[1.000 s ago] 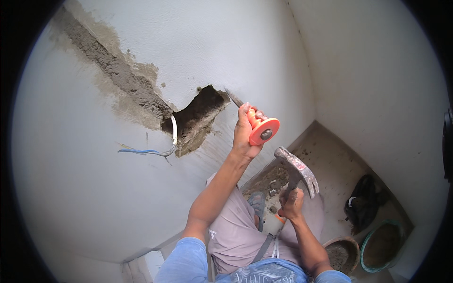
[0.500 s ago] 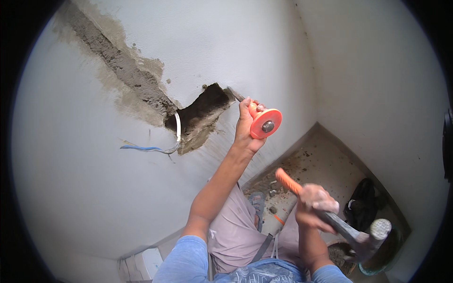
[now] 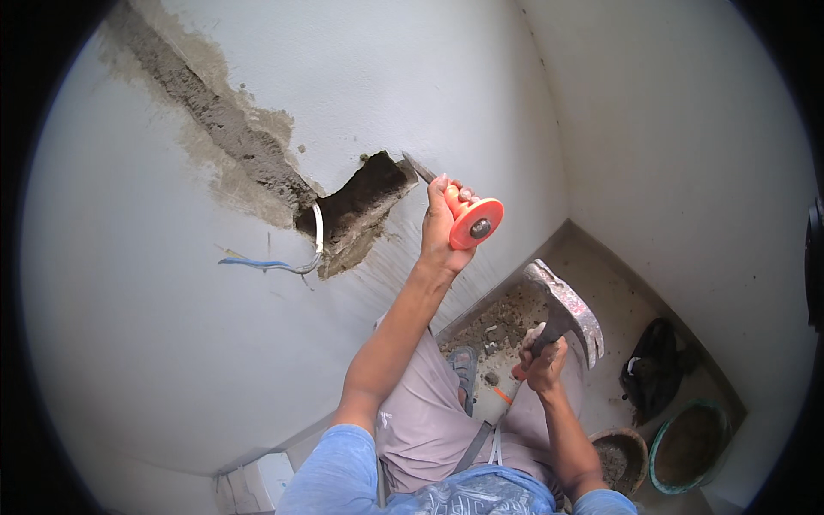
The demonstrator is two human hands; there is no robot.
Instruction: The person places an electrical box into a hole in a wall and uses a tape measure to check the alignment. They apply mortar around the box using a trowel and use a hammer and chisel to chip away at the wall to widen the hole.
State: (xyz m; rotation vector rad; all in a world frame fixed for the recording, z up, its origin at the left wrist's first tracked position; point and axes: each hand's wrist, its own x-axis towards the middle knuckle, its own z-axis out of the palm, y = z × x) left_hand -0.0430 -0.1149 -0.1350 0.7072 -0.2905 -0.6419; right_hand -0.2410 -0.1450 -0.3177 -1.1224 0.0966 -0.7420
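My left hand (image 3: 443, 225) is wrapped round the orange guarded grip of a chisel (image 3: 477, 225). Its pointed steel end touches the wall at the upper right edge of a ragged hole (image 3: 365, 197). Lower and to the right, my right hand (image 3: 544, 359) grips a claw hammer (image 3: 568, 309) by its handle, close below the head. The worn metal head is raised, apart from the chisel. Most of the orange handle is hidden by my hand. White conduit with blue and other wires (image 3: 283, 265) hangs out of the hole's left end.
A rough grey mortar strip (image 3: 215, 116) runs up the wall to the left. Rubble (image 3: 502, 326) litters the floor by my sandalled foot (image 3: 463, 369). At lower right are a black bag (image 3: 654, 369), a tub (image 3: 620, 455) and a green-rimmed basin (image 3: 691, 446). White boxes (image 3: 262, 481) stand lower left.
The hammer has swung round: its head, low at the right before, now points upward nearer the chisel. My right hand has shifted slightly left. The chisel stays at the hole's edge.
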